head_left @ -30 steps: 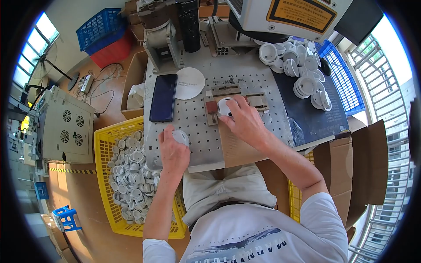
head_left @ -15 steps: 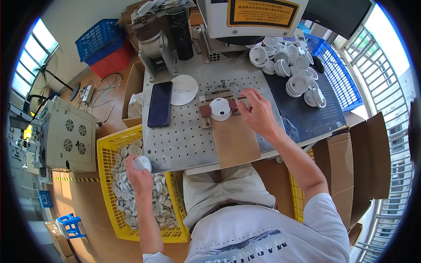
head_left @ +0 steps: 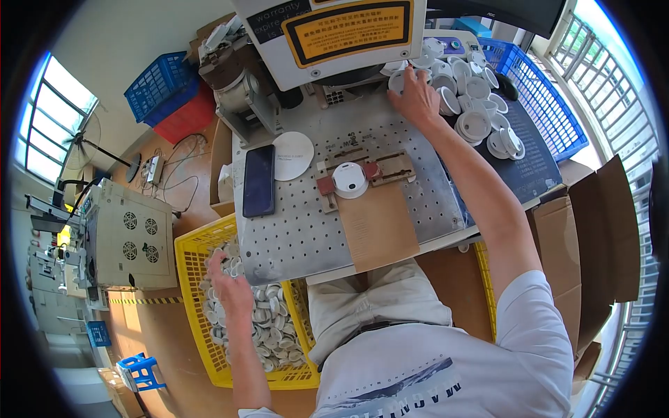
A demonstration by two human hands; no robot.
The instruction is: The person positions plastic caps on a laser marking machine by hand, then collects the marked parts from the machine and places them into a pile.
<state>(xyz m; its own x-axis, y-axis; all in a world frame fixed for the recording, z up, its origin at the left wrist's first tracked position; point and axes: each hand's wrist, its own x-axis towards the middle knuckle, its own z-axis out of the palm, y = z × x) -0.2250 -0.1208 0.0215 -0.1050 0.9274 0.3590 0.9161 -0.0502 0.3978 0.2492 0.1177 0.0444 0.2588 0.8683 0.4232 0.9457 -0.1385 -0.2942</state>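
My right hand reaches over the near-left edge of a pile of white plastic cup lids, its fingers spread and touching or just above them. My left hand hangs over a yellow basket filled with white lids, its fingers apart and no lid visible in it. Between the hands, a white lid with a small dark slot sits in a metal fixture with red-brown jaws. Brown cardboard lies in front of that fixture.
A perforated metal worktable carries a dark phone and a white paper disc. Overhead hangs a white machine head with a yellow warning label. A blue basket and an open cardboard box stand to the right.
My right hand has moved from the fixture up to the lid pile. The lid that was in my left hand is gone from it, and that hand is now over the basket. The view has shifted slightly.
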